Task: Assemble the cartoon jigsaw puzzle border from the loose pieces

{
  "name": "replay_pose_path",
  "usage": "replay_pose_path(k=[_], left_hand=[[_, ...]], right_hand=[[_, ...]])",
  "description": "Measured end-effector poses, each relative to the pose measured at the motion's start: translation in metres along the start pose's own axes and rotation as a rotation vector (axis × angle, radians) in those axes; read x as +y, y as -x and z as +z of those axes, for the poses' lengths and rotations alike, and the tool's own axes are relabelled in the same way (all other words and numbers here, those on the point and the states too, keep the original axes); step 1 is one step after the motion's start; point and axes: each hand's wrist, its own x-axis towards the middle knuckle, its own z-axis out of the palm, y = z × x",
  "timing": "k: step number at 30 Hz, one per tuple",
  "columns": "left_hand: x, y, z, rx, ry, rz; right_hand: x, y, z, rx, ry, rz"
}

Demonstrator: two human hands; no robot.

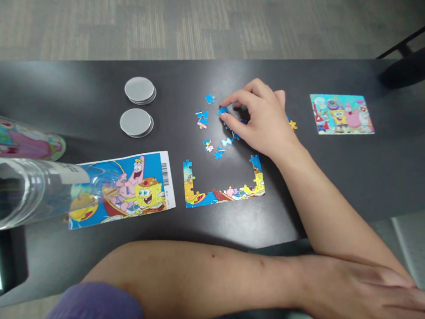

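My right hand (262, 113) reaches over the loose jigsaw pieces, its thumb and index finger closed on a small blue puzzle piece (222, 110). Other pieces lie to its left, such as a blue one (209, 99) and a white and blue one (227, 142); more are partly hidden under the palm. Nearer to me is the partly assembled puzzle frame (216, 198), with its left, bottom and right borders joined and the top side open. My left arm crosses in front of my body, and my left hand (365, 285) lies flat with fingers stretched out over my right forearm near the elbow.
A printed picture sheet (151, 184) lies left of the frame, partly behind a clear bottle (51, 188). Beyond are a colourful cylinder (17, 137) and two stacks of grey discs (139, 89). A cartoon card (342, 114) lies at right. A black object (9, 261) sits lower left.
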Motion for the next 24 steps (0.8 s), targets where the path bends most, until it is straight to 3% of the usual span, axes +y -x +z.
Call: replay_pose_path(k=[1, 2, 5, 7, 11, 12, 14, 16, 18, 21, 24], left_hand=[[0.008, 0.001, 0.021, 0.146, -0.03, 0.204], [0.017, 0.002, 0.041, 0.207, -0.059, 0.264], [0.035, 0.001, 0.079, 0.221, -0.026, 0.254], [0.037, 0.0, 0.082, 0.185, -0.005, 0.238], [0.022, -0.002, 0.056, 0.161, 0.098, 0.259], [0.02, -0.003, 0.05, 0.127, 0.165, 0.248], [0.021, -0.007, 0.045, -0.041, 0.262, 0.071], [0.031, -0.013, 0.051, -0.265, 0.168, -0.32], [0.046, -0.018, 0.063, -0.441, 0.012, -0.539], [0.063, -0.022, 0.076, -0.584, -0.091, -0.523], [0.064, -0.019, 0.071, -0.659, -0.08, -0.411]], right_hand=[[-0.001, 0.0, -0.001, 0.001, -0.002, 0.006], [-0.002, -0.001, -0.002, 0.005, 0.001, 0.013], [-0.006, -0.002, -0.006, -0.009, 0.008, 0.025], [-0.009, -0.002, -0.008, -0.01, -0.013, 0.022], [-0.007, -0.002, -0.008, 0.013, -0.181, 0.0], [-0.005, -0.002, -0.007, 0.012, -0.257, -0.006], [-0.001, -0.003, -0.006, 0.017, -0.422, -0.009], [0.004, -0.004, -0.006, 0.029, -0.546, -0.003], [0.008, -0.004, -0.006, 0.034, -0.591, 0.011], [0.014, -0.005, -0.007, 0.032, -0.578, 0.037], [0.015, -0.004, -0.007, 0.041, -0.578, 0.038]])
